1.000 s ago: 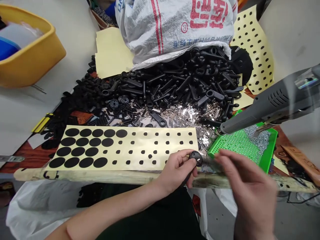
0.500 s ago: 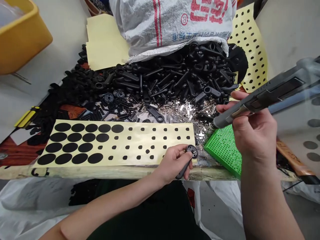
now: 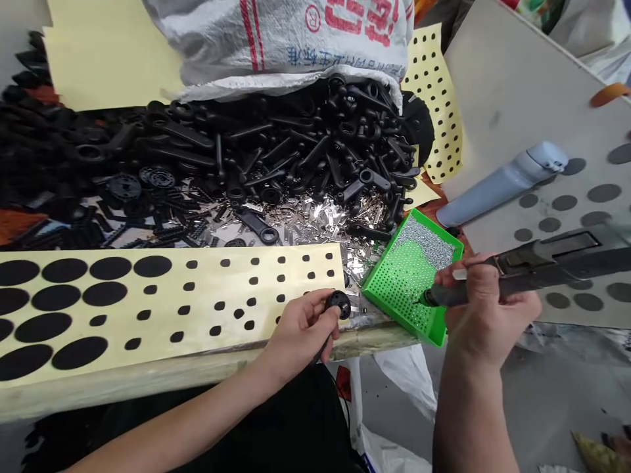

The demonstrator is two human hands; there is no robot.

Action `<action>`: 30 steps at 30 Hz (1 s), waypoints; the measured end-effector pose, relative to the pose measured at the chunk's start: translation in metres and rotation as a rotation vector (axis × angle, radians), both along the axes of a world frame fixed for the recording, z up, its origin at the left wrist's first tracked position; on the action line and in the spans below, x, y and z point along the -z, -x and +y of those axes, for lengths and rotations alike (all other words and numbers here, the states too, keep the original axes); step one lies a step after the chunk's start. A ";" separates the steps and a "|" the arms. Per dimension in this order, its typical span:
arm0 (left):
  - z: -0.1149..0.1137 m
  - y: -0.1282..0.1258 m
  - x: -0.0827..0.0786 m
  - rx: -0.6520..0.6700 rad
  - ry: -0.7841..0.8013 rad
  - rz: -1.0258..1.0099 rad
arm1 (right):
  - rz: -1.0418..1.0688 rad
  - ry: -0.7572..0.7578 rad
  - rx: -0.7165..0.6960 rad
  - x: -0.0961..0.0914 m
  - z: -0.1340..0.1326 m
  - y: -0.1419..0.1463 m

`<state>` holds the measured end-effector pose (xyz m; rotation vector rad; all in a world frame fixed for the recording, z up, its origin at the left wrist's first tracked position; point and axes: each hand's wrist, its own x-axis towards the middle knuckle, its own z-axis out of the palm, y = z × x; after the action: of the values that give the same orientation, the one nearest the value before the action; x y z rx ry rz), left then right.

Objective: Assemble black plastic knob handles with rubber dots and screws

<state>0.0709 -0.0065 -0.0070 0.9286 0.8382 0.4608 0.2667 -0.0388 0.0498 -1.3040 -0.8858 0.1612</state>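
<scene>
My left hand (image 3: 300, 328) pinches a black handle with a round toothed disc (image 3: 339, 305) at its end, near the right end of a yellow backing sheet (image 3: 162, 309). Black round stickers and small dark spots cover that sheet. In my right hand (image 3: 480, 315) is a grey electric screwdriver (image 3: 547, 263), fingers wrapped round its body. Its tip points down into a green perforated tray (image 3: 390, 315), over the holes. Small screws (image 3: 428, 235) lie heaped at the tray's far end. Whether a screw is on the tip is too small to tell.
Black crank handles (image 3: 305, 151) are heaped behind the sheet, below a white woven sack (image 3: 211, 46). Small metal clips (image 3: 335, 223) are scattered before them. A blue-grey cylinder (image 3: 503, 187) lies beyond the tray, near a board (image 3: 493, 98) at the right.
The view has turned right. My right hand has lowered the screwdriver, bringing its tip over the tray's holes. My left hand still holds the handle and disc.
</scene>
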 end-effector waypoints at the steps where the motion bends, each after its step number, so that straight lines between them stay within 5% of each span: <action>1: 0.000 0.000 0.000 0.003 -0.007 -0.002 | 0.016 -0.011 0.023 0.003 -0.001 -0.001; 7: 0.002 0.000 0.002 0.028 -0.023 0.015 | 0.057 -0.096 0.112 0.011 -0.006 -0.007; 30: 0.001 -0.001 0.003 0.010 -0.025 0.032 | 0.051 -0.116 0.038 0.026 -0.008 -0.013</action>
<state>0.0715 -0.0052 -0.0102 0.9650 0.8582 0.4492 0.2797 -0.0471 0.0242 -1.2026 -0.8147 0.1108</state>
